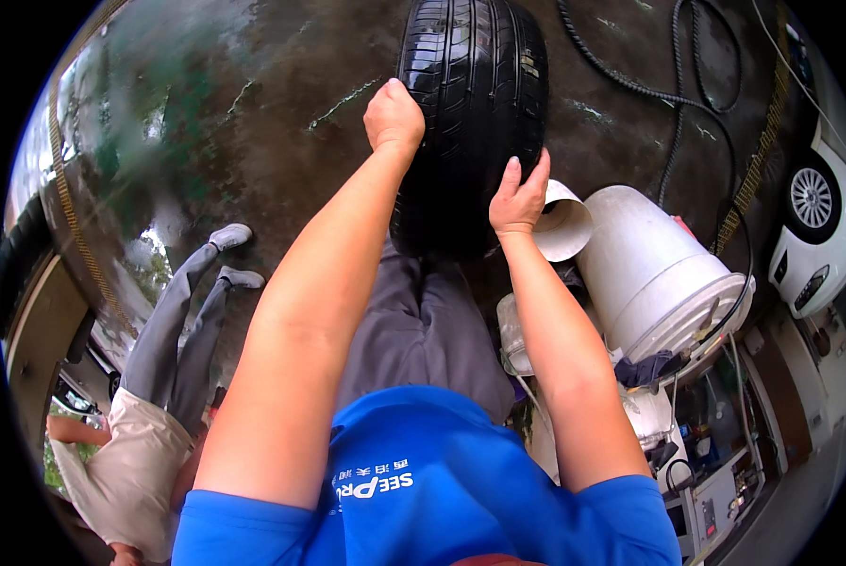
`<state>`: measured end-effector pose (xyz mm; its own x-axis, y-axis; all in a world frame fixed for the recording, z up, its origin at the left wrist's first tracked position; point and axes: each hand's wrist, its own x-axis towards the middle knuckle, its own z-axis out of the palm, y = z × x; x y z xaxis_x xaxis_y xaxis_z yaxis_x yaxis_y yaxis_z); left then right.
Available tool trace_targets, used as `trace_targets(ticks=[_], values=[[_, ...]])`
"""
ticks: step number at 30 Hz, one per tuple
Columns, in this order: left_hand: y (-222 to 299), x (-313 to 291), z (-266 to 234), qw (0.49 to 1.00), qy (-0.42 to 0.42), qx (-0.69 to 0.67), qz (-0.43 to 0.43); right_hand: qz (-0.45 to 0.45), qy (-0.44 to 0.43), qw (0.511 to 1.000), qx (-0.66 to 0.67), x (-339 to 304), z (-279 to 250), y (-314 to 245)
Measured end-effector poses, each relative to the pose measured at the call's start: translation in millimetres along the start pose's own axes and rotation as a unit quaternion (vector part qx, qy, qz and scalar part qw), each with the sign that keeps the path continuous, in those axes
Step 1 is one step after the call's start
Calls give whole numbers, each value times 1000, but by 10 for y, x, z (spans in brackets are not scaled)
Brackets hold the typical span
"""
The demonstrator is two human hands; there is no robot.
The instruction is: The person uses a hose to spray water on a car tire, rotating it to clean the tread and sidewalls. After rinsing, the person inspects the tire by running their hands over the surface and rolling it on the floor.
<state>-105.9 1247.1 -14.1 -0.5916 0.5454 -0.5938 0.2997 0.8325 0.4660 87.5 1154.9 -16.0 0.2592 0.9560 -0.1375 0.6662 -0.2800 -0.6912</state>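
A black car tyre (465, 123) stands upright in front of my legs, its grooved tread facing me and shining wet in its upper part. My left hand (393, 117) grips the tyre's left edge, its fingers curled out of sight round the sidewall. Lower down on the opposite side, my right hand (521, 196) holds the right edge, with the thumb on the tread and the fingers along the sidewall. Both sidewalls are mostly hidden.
To the right stand a big white bin (644, 269) and a smaller white container (562, 222). A dark hose (673, 94) coils across the wet floor (281, 57). Beyond a yellow floor grating (755, 179) is a white car (819, 222). Another person (154, 424) stands at the left.
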Motion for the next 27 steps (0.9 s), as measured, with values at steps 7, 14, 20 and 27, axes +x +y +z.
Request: trace_targets(ticks=[7, 14, 20, 27], values=[[78, 107, -23, 1000, -1, 17, 11, 5, 10, 1000, -21, 70, 41, -82], [133, 203, -11, 999, -3, 29, 17, 14, 19, 999, -46, 149, 66, -151], [280, 268, -2, 999, -20, 22, -22, 14, 23, 999, -40, 276, 72, -161], [529, 297, -8, 996, -29, -17, -77, 26, 24, 999, -38, 473, 77, -187]])
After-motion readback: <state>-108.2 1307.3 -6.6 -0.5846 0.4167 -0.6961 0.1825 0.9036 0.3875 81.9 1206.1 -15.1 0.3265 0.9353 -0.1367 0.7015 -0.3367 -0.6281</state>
